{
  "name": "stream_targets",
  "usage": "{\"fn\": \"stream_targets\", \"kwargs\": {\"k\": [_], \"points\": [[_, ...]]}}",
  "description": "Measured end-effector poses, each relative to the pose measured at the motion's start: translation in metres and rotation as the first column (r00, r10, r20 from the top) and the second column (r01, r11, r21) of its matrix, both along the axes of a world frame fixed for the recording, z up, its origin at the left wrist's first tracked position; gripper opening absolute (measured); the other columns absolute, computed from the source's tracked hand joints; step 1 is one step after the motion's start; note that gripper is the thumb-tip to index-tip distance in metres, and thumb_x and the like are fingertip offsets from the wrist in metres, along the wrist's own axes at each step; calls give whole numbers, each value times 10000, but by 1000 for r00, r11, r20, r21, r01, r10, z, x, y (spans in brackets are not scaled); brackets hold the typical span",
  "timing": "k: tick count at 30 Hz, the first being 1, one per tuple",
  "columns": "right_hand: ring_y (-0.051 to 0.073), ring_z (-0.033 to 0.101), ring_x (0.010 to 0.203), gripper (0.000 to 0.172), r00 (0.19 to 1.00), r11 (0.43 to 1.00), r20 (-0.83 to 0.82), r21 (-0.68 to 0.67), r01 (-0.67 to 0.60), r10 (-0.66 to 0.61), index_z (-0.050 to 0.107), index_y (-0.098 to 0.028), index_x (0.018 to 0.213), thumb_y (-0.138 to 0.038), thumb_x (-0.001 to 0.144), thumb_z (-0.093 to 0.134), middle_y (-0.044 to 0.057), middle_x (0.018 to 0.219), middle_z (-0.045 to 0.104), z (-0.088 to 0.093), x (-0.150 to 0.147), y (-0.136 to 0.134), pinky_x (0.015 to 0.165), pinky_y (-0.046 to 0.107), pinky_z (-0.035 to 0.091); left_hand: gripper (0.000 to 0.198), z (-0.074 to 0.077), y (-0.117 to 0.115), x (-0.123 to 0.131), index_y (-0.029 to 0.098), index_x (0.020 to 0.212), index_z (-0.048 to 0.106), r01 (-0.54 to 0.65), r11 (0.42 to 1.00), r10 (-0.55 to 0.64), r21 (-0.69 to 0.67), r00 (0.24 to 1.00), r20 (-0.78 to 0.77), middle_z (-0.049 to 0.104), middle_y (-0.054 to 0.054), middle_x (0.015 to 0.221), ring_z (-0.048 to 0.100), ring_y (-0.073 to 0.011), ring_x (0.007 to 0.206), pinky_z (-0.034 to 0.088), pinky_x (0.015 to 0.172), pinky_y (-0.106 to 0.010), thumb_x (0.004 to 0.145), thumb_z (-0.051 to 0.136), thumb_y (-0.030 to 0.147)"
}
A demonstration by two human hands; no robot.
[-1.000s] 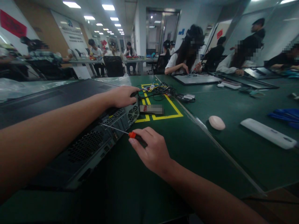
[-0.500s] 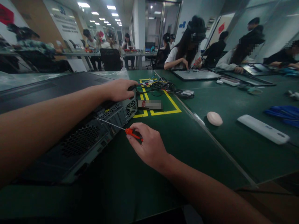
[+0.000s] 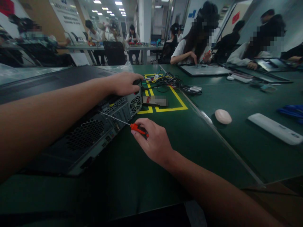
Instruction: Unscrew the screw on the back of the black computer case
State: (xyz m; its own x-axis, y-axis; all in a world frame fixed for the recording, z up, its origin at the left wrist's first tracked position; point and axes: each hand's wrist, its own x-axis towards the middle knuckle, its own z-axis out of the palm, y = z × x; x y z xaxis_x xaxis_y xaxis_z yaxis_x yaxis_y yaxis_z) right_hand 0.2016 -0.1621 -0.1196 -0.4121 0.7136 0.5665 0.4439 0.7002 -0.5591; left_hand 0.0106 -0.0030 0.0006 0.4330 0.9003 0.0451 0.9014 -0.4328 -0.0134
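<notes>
A dark desktop computer case (image 3: pixel 78 91) lies on its side on the green table (image 3: pixel 189 148), its vented rear panel (image 3: pixel 111 123) facing me. My left hand (image 3: pixel 124 83) grips the case's top far corner, fingers curled over the edge. My right hand (image 3: pixel 153 142) is closed on a red-handled screwdriver (image 3: pixel 136 127). Its thin shaft points left, and the tip meets the rear panel near the small fan grille (image 3: pixel 135 108).
A yellow-taped square (image 3: pixel 175 101) beyond the case holds a tangle of cables (image 3: pixel 165 83) and a flat label-like card (image 3: pixel 155 101). To the right lie a pink oval object (image 3: pixel 222 116), a white bar-shaped device (image 3: pixel 274 128) and something blue (image 3: pixel 292 112). Several people work at tables behind.
The view has shifted slightly, so everything sits a little higher in frame. My right hand has kept the screwdriver against the rear panel with small turns of the fingers; my left hand stays on the case.
</notes>
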Motion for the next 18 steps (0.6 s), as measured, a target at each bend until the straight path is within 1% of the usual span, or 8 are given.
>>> {"fn": "stream_targets", "kwargs": {"k": [6, 11, 15, 18], "points": [[230, 734, 1006, 143, 1000, 1000, 13, -9, 22, -22, 667, -230, 1212, -308, 1102, 619, 64, 1103, 769, -2, 0, 0, 894, 359, 550, 731, 0, 0, 0, 245, 1674, 472, 6, 1000, -6, 1, 1000, -15, 643, -83, 1563, 564, -357, 1471, 408, 1248, -471, 982, 473, 480], [229, 716, 1023, 190, 999, 999, 3, 21, 45, -45, 707, -218, 1223, -345, 1110, 621, 71, 1115, 773, 1, 1, -1, 916, 363, 544, 720, 0, 1, -1, 255, 1673, 472, 3, 1000, -3, 15, 999, -34, 667, -78, 1519, 582, -345, 1452, 432, 1230, -453, 992, 463, 491], [221, 708, 989, 238, 998, 998, 8, 16, 64, -65, 744, -205, 1204, -373, 1124, 596, 76, 1097, 770, 3, 0, -2, 860, 351, 537, 737, -1, 2, -2, 258, 1677, 469, 9, 1000, -8, 14, 1000, -26, 667, -77, 1526, 577, -342, 1460, 423, 1238, -455, 980, 466, 497], [202, 703, 894, 294, 997, 996, 11, -29, 80, -79, 756, -198, 1178, -408, 1140, 555, 67, 1027, 764, 1, -3, -3, 783, 334, 520, 760, -2, 2, -2, 244, 1680, 468, 10, 1000, -10, 13, 1000, -8, 663, -87, 1540, 570, -364, 1467, 410, 1251, -486, 957, 485, 480]]}}
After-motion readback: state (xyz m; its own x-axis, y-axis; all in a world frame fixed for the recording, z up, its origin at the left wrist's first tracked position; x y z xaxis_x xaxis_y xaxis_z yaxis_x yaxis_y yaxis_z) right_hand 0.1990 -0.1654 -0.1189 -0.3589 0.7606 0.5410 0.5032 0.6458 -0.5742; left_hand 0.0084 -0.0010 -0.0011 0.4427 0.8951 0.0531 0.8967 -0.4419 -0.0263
